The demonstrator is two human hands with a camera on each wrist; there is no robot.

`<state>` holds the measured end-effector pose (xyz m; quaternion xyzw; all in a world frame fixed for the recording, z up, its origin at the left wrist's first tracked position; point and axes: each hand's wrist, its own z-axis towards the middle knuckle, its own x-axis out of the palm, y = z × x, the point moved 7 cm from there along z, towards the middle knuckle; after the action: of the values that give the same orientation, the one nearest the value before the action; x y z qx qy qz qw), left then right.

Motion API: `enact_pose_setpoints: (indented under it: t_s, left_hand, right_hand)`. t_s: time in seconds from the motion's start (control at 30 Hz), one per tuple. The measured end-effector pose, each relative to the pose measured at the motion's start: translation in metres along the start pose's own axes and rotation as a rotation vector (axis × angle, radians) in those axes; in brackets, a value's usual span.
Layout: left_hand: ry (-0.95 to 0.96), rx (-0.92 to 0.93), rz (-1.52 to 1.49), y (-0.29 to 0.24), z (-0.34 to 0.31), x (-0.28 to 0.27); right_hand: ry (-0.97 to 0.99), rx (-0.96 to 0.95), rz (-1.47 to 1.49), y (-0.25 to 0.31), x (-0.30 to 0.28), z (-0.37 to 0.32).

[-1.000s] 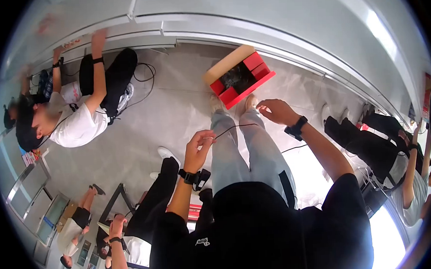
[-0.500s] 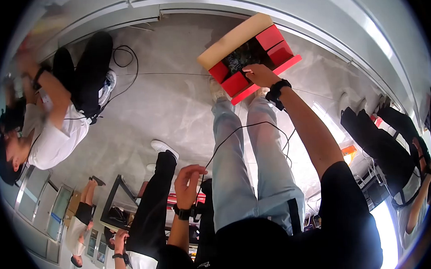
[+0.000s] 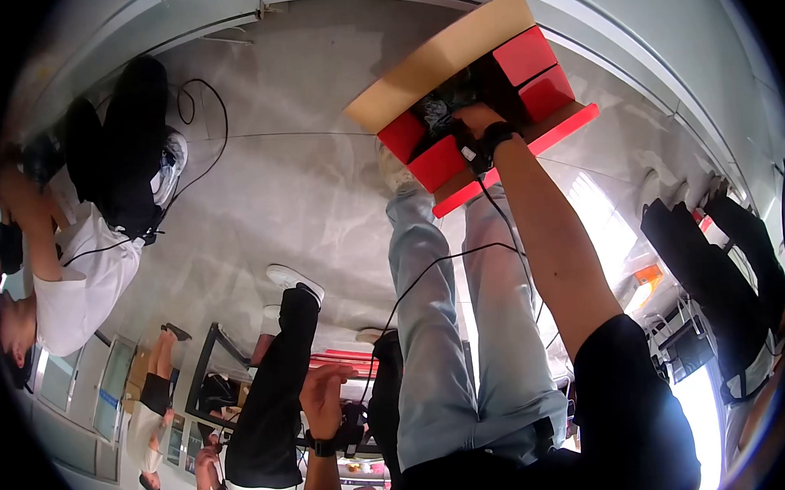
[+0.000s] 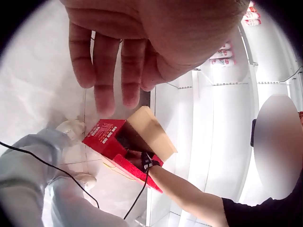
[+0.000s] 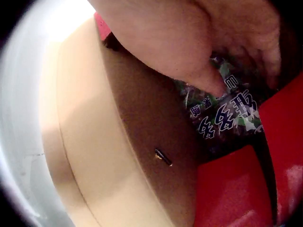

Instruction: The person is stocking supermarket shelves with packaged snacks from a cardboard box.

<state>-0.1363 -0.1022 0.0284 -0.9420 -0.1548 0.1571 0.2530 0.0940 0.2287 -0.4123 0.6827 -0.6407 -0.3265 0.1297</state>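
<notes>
My right hand (image 5: 203,42) reaches down inside a red cardboard box (image 3: 459,166). Its thumb and fingers are spread apart, with the tips at a dark plastic package (image 5: 222,116) printed with large characters. In the head view the fingers are partly hidden by the box and the wrist. Red flaps (image 5: 232,189) overlap part of the package. My left hand (image 3: 322,397) is raised away from the box, near the front of my body. The left wrist view shows the left hand's fingers (image 4: 105,71) relaxed, with nothing held in them.
The box stands on grey tiles (image 3: 294,188) by my shoes, beside white shelving (image 4: 213,127). A black cable (image 3: 433,262) runs across my legs toward the right wrist. To the left a person in a white shirt (image 3: 87,276) is beside another cable (image 3: 221,121). Other people stand around.
My right hand has moved forward from above my legs, over the box and down into it. The left hand has drawn back toward my body. The box now appears larger in view.
</notes>
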Motion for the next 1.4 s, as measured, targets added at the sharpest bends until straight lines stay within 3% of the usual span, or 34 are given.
enact_pose_setpoints:
  t_s: [0.1, 0.17, 0.2, 0.27, 0.3, 0.37, 0.43, 0.53, 0.63, 0.67, 0.73, 0.97, 1.13, 1.4]
  left_hand:
    - [0.002, -0.018, 0.041, 0.004, 0.001, -0.004]
    - [0.003, -0.034, 0.045, 0.008, 0.001, -0.006]
    - [0.000, -0.050, 0.043, 0.011, 0.002, -0.007]
    - [-0.001, -0.082, 0.046, 0.017, -0.001, -0.010]
    - [0.001, -0.091, 0.048, 0.020, -0.003, -0.011]
    - [-0.005, -0.106, 0.026, 0.020, 0.000, -0.011]
    - [-0.017, -0.129, -0.017, 0.017, 0.001, -0.009]
    - [-0.019, -0.130, -0.023, 0.017, 0.002, -0.010]
    - [-0.008, -0.146, -0.030, 0.017, 0.002, -0.009]
    - [-0.009, -0.152, -0.021, 0.018, 0.003, -0.011]
    - [-0.013, -0.158, -0.003, 0.018, 0.004, -0.014]
    - [-0.019, -0.156, -0.028, 0.014, 0.006, -0.009]
    - [-0.020, -0.131, -0.004, 0.021, 0.002, -0.010]
    - [-0.007, -0.150, -0.035, 0.018, -0.002, -0.004]
  right_hand:
    - [-0.075, -0.041, 0.008, -0.015, 0.016, 0.011]
    - [-0.172, -0.075, 0.223, -0.064, 0.057, 0.039]
    - [-0.231, -0.051, 0.491, -0.106, 0.092, 0.067]
    - [-0.256, 0.022, 0.751, -0.137, 0.117, 0.080]
    - [-0.226, 0.063, 0.738, -0.138, 0.118, 0.080]
    - [-0.203, 0.275, 0.892, -0.126, 0.103, 0.070]
    - [-0.202, 0.636, 1.222, -0.078, 0.080, 0.030]
    - [-0.189, 0.661, 1.289, -0.094, 0.094, 0.039]
    - [-0.253, 0.646, 1.136, -0.100, 0.089, 0.034]
    - [-0.325, 0.380, 0.742, -0.090, 0.069, 0.034]
    - [-0.359, 0.256, 0.535, -0.088, 0.064, 0.033]
    - [-0.327, 0.424, 1.002, -0.123, 0.095, 0.032]
    - [-0.578, 0.654, 1.565, -0.065, 0.067, -0.003]
    - [-0.596, 0.690, 1.564, -0.030, 0.041, -0.011]
